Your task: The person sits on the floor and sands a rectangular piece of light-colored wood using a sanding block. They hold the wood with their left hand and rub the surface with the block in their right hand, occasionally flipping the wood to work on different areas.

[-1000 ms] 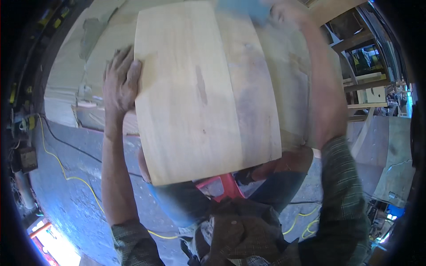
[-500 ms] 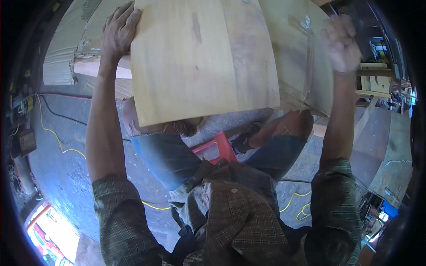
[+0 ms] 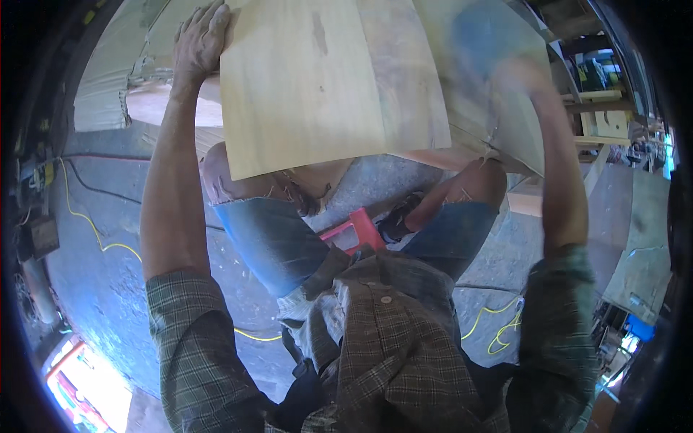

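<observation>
A pale wooden board (image 3: 303, 86) made of joined planks lies in front of me, with a small dark knot and a brown streak. At its left edge rests my left hand (image 3: 202, 37), back up, fingers stretched forward and its inner side against the board. My right hand (image 3: 518, 76) is over the right side, beyond the board's right edge, smeared by motion. A blurred bluish round shape (image 3: 487, 36) shows just ahead of it; I cannot make out what it is or how the fingers are set.
Cardboard (image 3: 101, 94) lies under and beside the board. Between my legs is a red plastic stool (image 3: 368, 229). A yellow cord (image 3: 90, 224) runs over the floor. Wooden pieces (image 3: 606, 123) are stacked at the far right, near a leaning grey sheet (image 3: 639, 245).
My right hand has swung forward and to the left, and the bluish blur has appeared by it. The board appears slightly higher in view; my left hand stays at its edge.
</observation>
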The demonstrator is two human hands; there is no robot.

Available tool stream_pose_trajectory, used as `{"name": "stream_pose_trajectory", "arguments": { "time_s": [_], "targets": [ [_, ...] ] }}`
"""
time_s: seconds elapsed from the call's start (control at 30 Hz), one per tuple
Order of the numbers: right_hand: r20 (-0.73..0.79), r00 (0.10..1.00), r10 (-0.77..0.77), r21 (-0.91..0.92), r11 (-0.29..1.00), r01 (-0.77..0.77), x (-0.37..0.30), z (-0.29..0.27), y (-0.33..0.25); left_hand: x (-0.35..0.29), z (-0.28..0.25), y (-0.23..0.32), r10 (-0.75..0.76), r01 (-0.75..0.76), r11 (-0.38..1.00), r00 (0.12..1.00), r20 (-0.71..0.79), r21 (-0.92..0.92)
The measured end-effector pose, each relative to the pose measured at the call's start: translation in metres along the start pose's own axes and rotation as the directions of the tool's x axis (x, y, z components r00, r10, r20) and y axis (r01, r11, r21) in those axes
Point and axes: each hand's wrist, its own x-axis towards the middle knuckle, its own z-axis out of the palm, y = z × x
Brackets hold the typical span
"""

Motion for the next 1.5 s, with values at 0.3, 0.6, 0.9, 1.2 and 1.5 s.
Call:
{"name": "stream_pose_trajectory", "arguments": {
  "time_s": [0.3, 0.6, 0.9, 1.2, 1.5],
  "targets": [
    [-0.332, 0.943, -0.002, 0.597, 0.774, 0.211, -0.062, -0.04, -0.053, 0.004, -0.042, 0.052, -0.545, 0.565, 0.752, 0.823, 0.162, -0.338],
    [-0.305, 0.942, -0.142, 0.789, 0.516, 0.333, -0.006, -0.087, -0.097, -0.044, -0.161, 0.262, -0.714, -0.247, -0.696, 0.338, 0.613, -0.675],
    [-0.207, 0.935, -0.287, 0.474, 0.807, 0.353, 0.049, -0.1, -0.1, -0.029, -0.155, 0.284, -0.646, -0.291, -0.763, 0.312, 0.696, -0.578],
    [-0.461, 0.833, -0.307, 0.258, 0.852, 0.456, 0.066, -0.03, -0.062, -0.06, -0.161, 0.291, -0.498, 0.529, -0.64, 0.268, 0.825, -0.558],
    [-0.32, 0.933, -0.163, 0.872, 0.335, 0.357, 0.021, -0.086, -0.056, -0.058, -0.14, 0.278, -0.041, 0.707, -0.539, 0.522, 0.852, -0.458]
  ]
}}
